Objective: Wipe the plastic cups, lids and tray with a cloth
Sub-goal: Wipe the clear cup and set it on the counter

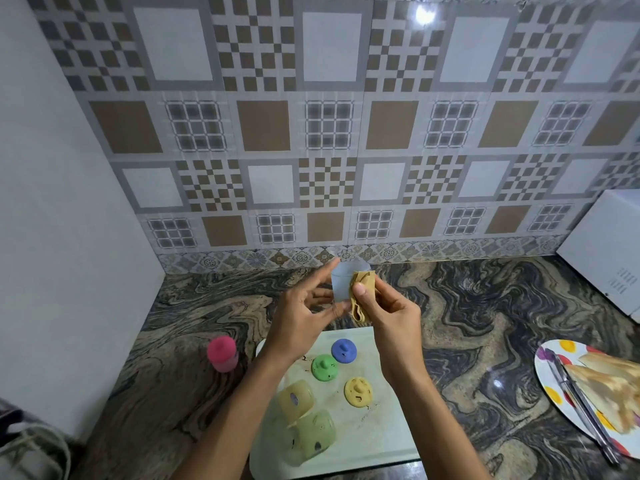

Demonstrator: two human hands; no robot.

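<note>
My left hand [304,306] holds a pale blue translucent cup [341,284] above the counter, fingers round its side. My right hand [384,306] pinches a folded tan cloth [362,294] against the cup's right wall and rim. Below them lies a white tray [381,434]. On it sit a blue lid [344,350], a green lid [324,367] and a yellow lid [357,391]. A yellow cup [296,398] and a green cup [317,433] lie on the tray's left part. A pink cup with its pink lid [222,353] stands on the counter left of the tray.
The marbled dark counter [485,323] runs to a tiled back wall. A white appliance [609,251] stands at the right. A dotted plate [554,386] with cloth and metal tongs [578,407] lies at the right front. A white wall closes the left side.
</note>
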